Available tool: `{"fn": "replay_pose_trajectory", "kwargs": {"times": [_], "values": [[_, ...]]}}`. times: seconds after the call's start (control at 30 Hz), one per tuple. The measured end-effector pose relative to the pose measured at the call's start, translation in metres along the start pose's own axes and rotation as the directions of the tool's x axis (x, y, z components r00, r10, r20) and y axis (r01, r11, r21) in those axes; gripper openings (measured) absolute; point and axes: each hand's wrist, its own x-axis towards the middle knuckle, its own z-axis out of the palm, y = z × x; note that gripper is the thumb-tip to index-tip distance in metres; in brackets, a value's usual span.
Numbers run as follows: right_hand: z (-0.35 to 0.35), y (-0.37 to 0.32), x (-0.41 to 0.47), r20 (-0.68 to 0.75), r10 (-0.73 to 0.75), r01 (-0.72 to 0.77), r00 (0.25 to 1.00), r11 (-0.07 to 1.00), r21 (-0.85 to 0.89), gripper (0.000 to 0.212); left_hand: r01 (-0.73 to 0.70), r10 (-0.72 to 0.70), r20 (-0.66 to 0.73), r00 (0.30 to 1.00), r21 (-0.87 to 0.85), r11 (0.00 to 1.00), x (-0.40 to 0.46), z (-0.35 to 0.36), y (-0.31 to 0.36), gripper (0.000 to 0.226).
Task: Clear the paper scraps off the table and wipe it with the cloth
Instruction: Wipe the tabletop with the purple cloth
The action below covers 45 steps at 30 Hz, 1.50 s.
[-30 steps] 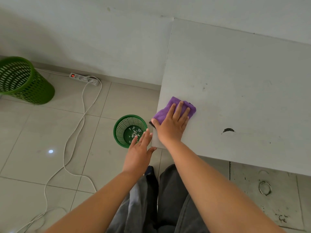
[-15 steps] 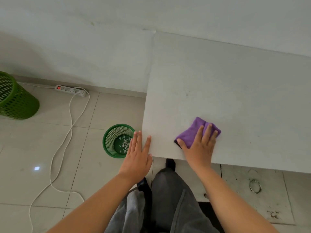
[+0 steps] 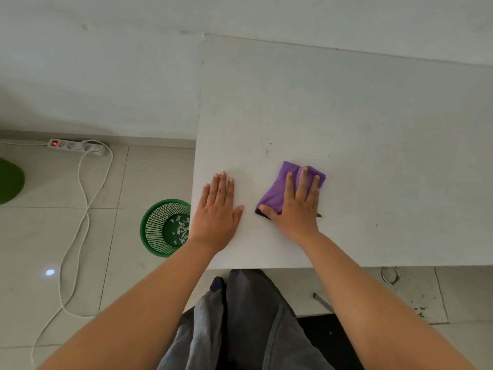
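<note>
Hands on a white tabletop: right hand, fingers straight, presses flat on a folded purple cloth; left hand lies flat at its 9 o'clock, apart. Paper scraps lie in a green basket on the floor

Folded purple cloth flat on white table.

Soft, even daylight, fairly bright, no hard shadows. 1 small glare spot on the floor tiles at left. Faint soft shadow on the wall beside the desk. Wide-angle bend at edges. Slight softness overall, forearms near the bottom blurred.
</note>
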Motion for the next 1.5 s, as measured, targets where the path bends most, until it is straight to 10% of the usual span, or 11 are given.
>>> {"fn": "replay_pose_trajectory", "kwargs": {"times": [0.7,1.5], "values": [[-0.017,-0.109,0.113,0.037,-0.474,0.475,0.88,0.88,-0.013,0.095,0.173,-0.29,-0.137,0.947,-0.544,0.821,0.064,-0.026,-0.036,0.061],[-0.047,-0.151,0.236,-0.095,-0.401,0.405,0.911,0.914,0.024,0.112,0.338,-0.356,-0.048,0.933,-0.219,0.915,0.091,-0.026,-0.039,0.063]]}}
